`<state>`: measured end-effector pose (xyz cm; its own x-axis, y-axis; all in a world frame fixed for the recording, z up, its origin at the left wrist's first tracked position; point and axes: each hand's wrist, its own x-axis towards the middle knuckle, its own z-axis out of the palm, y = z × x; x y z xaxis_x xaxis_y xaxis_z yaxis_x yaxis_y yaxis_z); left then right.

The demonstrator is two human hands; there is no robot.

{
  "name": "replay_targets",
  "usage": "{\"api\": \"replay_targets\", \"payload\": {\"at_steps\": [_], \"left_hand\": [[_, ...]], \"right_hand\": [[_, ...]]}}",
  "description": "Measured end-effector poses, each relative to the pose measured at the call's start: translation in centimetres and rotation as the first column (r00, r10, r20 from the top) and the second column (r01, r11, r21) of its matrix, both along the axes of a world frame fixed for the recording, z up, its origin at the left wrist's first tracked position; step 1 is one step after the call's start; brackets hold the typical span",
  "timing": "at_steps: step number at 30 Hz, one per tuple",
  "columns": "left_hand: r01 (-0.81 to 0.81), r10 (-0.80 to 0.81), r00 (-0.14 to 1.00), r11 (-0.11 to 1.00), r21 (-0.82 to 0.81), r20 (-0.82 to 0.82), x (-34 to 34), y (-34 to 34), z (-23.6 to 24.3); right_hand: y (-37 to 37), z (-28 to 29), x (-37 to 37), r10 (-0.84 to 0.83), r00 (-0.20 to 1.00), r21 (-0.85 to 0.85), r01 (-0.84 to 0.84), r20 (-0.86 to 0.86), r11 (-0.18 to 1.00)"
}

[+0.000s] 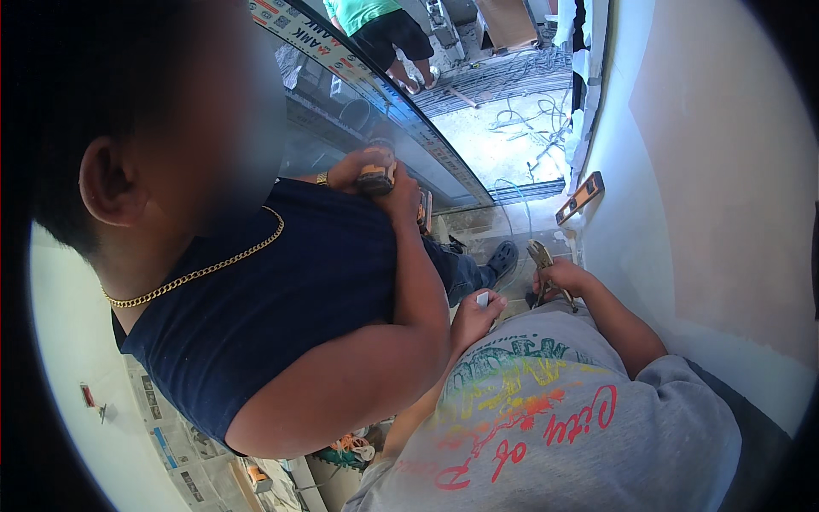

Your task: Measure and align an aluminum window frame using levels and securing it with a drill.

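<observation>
In front of my grey shirt, my right hand (559, 276) is closed around a pair of metal locking pliers (538, 254), their head pointing up and away from me. My left hand (475, 319) pinches a small flat white piece (483, 299), whose kind I cannot make out. On my left a co-worker in a dark sleeveless shirt (299, 282) stands close, both hands around a black and yellow power drill (376, 177) near the door frame. The drill's front end is hard to see.
An aluminium-framed glass door (461, 166) stands ahead. An orange spirit level (580, 198) leans against the right wall (636, 247). Thin cables (512, 200) cross the doorway floor. Outside, another person (388, 38) stands near rebar (512, 81). Tools lie low behind the co-worker.
</observation>
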<state>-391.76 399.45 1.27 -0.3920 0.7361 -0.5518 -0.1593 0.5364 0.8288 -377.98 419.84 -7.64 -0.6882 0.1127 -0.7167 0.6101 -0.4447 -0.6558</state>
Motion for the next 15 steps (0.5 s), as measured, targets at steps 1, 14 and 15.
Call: {"api": "replay_targets", "payload": {"at_steps": [1,14,15], "left_hand": [[-0.005,0.005,1.0,1.0,-0.007,0.02,-0.03,0.02,-0.05],[-0.004,0.004,1.0,1.0,-0.014,0.005,-0.04,0.25,-0.04],[-0.004,0.004,1.0,1.0,-0.014,0.005,-0.05,0.25,-0.04]], "right_hand": [[0.02,0.05,0.01,0.0,1.0,0.0,0.0,0.0,1.0],[0.17,-0.7,0.04,-0.02,1.0,-0.015,0.02,0.001,1.0],[0.15,-0.66,0.0,-0.025,1.0,-0.007,0.025,0.002,1.0]]}}
